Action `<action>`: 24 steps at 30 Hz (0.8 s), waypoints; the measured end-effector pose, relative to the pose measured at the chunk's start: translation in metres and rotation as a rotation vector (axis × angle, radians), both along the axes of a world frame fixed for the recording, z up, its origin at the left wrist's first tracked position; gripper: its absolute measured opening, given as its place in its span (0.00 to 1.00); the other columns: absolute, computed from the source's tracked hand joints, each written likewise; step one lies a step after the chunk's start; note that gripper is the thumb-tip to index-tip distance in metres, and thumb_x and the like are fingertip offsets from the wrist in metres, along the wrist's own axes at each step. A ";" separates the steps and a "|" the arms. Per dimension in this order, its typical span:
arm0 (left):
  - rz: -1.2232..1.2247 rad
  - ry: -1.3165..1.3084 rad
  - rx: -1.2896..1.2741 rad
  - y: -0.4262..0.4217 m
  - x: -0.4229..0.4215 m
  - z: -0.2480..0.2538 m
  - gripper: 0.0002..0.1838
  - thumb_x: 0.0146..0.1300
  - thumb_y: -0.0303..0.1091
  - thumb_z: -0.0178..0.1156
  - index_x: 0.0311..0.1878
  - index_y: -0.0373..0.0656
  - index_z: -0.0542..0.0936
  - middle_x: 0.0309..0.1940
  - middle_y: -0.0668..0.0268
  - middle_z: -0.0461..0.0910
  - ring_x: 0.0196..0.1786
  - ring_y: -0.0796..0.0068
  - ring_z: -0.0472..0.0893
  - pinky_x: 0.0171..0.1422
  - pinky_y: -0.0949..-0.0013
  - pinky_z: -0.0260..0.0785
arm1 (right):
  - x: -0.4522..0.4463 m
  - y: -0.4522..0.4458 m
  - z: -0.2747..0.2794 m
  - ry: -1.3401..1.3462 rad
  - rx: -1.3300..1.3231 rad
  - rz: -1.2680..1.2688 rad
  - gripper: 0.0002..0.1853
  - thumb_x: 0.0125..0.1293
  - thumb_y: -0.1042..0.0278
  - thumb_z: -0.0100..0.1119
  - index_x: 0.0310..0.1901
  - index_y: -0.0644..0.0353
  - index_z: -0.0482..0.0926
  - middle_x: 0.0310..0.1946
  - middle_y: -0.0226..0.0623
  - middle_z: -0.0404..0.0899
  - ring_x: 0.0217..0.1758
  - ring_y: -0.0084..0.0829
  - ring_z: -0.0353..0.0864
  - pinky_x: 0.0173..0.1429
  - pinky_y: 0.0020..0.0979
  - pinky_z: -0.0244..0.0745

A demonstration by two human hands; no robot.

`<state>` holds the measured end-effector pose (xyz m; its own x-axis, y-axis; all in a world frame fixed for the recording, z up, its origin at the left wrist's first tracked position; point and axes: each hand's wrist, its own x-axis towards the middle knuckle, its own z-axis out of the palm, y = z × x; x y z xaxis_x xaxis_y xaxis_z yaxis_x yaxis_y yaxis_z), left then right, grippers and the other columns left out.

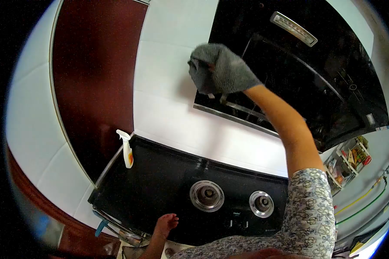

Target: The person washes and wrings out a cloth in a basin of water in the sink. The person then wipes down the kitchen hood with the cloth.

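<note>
A grey cloth point(229, 71) is bunched over my right hand point(211, 67), covering most of it down to the wrist. A small patch of skin shows between its folds, and the hand looks closed on the cloth. It is raised at the left lower corner of a glossy black range hood point(285, 64), in front of the white wall. Down low, my left hand point(167, 222) hovers over the front edge of the black gas stove point(160, 181). Its fingers are curled in, with nothing visible in them.
A white spray bottle point(127, 150) stands at the stove's back left corner. Two round burners point(207, 196) sit on the right part of the stove. A dark red panel point(97, 82) rises at left. A wall rack point(349, 162) with small items and hoses hangs at right.
</note>
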<state>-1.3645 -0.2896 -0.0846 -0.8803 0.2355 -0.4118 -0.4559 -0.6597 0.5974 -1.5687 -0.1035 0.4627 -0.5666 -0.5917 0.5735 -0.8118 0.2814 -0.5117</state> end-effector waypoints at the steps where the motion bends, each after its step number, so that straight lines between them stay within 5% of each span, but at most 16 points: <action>1: 0.000 0.012 0.000 -0.004 0.004 0.003 0.14 0.60 0.37 0.55 0.43 0.35 0.76 0.33 0.57 0.78 0.31 0.66 0.79 0.33 0.63 0.73 | -0.027 0.011 -0.017 -0.382 -0.218 0.139 0.26 0.57 0.59 0.59 0.54 0.60 0.66 0.49 0.42 0.71 0.52 0.32 0.73 0.56 0.31 0.71; 2: 0.001 0.003 -0.031 -0.006 0.008 0.008 0.14 0.61 0.37 0.55 0.43 0.35 0.75 0.33 0.56 0.78 0.31 0.66 0.79 0.33 0.63 0.73 | -0.027 0.008 -0.023 -0.587 -0.385 0.215 0.24 0.57 0.62 0.59 0.55 0.58 0.67 0.49 0.42 0.71 0.52 0.32 0.72 0.56 0.30 0.71; 5: 0.007 0.014 -0.059 -0.014 0.018 0.011 0.14 0.62 0.36 0.54 0.44 0.35 0.75 0.34 0.57 0.78 0.32 0.66 0.79 0.34 0.62 0.73 | 0.014 0.005 -0.005 0.274 0.457 -0.284 0.25 0.56 0.63 0.59 0.56 0.55 0.67 0.50 0.41 0.70 0.53 0.31 0.72 0.57 0.31 0.70; 7: 0.017 0.063 0.001 -0.022 0.022 -0.006 0.14 0.62 0.36 0.53 0.44 0.35 0.75 0.34 0.57 0.78 0.31 0.67 0.78 0.33 0.62 0.72 | 0.055 -0.006 0.030 0.712 0.617 -0.233 0.25 0.56 0.62 0.59 0.56 0.53 0.66 0.52 0.38 0.68 0.55 0.30 0.69 0.59 0.32 0.66; 9: 0.011 0.076 -0.003 -0.026 0.020 -0.005 0.14 0.61 0.36 0.54 0.44 0.35 0.75 0.33 0.57 0.78 0.30 0.68 0.77 0.32 0.62 0.72 | 0.099 -0.014 0.092 0.877 0.754 -0.047 0.25 0.57 0.61 0.56 0.58 0.51 0.65 0.56 0.34 0.65 0.58 0.30 0.65 0.61 0.35 0.60; 10: 0.009 0.073 -0.006 -0.027 0.021 -0.002 0.14 0.61 0.36 0.55 0.43 0.35 0.75 0.33 0.56 0.78 0.29 0.69 0.77 0.31 0.63 0.71 | 0.111 -0.017 0.117 0.798 0.688 0.009 0.26 0.58 0.60 0.55 0.58 0.51 0.64 0.57 0.33 0.63 0.59 0.29 0.63 0.63 0.37 0.56; 12: 0.059 0.026 -0.029 -0.024 0.018 0.011 0.13 0.60 0.35 0.55 0.43 0.35 0.75 0.33 0.56 0.79 0.29 0.68 0.77 0.31 0.62 0.71 | 0.066 -0.032 0.093 0.181 -0.254 0.406 0.26 0.60 0.62 0.47 0.61 0.54 0.61 0.64 0.33 0.55 0.67 0.30 0.52 0.68 0.41 0.42; 15: 0.054 0.043 0.025 -0.023 0.014 0.006 0.14 0.60 0.36 0.56 0.43 0.35 0.76 0.32 0.57 0.79 0.32 0.68 0.79 0.34 0.64 0.73 | 0.035 -0.027 0.111 1.928 0.422 -0.871 0.25 0.60 0.64 0.48 0.59 0.56 0.64 0.65 0.39 0.53 0.69 0.35 0.48 0.69 0.41 0.40; 17: 0.051 0.015 0.055 -0.017 0.011 0.015 0.14 0.60 0.37 0.56 0.43 0.36 0.76 0.33 0.58 0.79 0.33 0.69 0.79 0.35 0.66 0.74 | 0.026 -0.030 0.095 1.817 0.342 -0.834 0.23 0.59 0.64 0.49 0.58 0.56 0.66 0.63 0.45 0.54 0.68 0.39 0.49 0.67 0.43 0.44; 19: 0.061 0.001 0.005 -0.012 0.014 0.021 0.14 0.60 0.37 0.56 0.43 0.36 0.76 0.32 0.59 0.79 0.32 0.70 0.79 0.35 0.67 0.74 | -0.012 -0.024 0.069 1.111 0.020 -0.361 0.23 0.58 0.66 0.48 0.57 0.59 0.66 0.59 0.47 0.61 0.62 0.41 0.59 0.64 0.41 0.52; 21: 0.056 -0.015 0.000 -0.015 0.016 0.015 0.14 0.59 0.36 0.56 0.43 0.37 0.76 0.32 0.59 0.79 0.31 0.71 0.80 0.35 0.68 0.74 | -0.025 -0.023 0.028 1.703 0.390 -0.636 0.19 0.58 0.73 0.47 0.53 0.60 0.69 0.49 0.46 0.69 0.53 0.40 0.68 0.56 0.36 0.62; 23: 0.049 -0.032 0.044 -0.016 0.019 0.005 0.13 0.59 0.36 0.56 0.43 0.37 0.76 0.32 0.60 0.79 0.31 0.71 0.80 0.36 0.69 0.74 | -0.004 -0.021 -0.003 1.233 0.344 -0.226 0.15 0.60 0.70 0.48 0.48 0.65 0.71 0.45 0.49 0.71 0.51 0.43 0.69 0.53 0.35 0.65; 24: 0.051 -0.044 0.046 -0.017 0.020 0.002 0.13 0.59 0.35 0.56 0.43 0.37 0.76 0.32 0.60 0.79 0.31 0.71 0.80 0.36 0.69 0.74 | -0.020 -0.019 -0.022 1.099 0.393 -0.317 0.17 0.59 0.65 0.51 0.50 0.60 0.71 0.46 0.44 0.72 0.51 0.39 0.70 0.55 0.34 0.66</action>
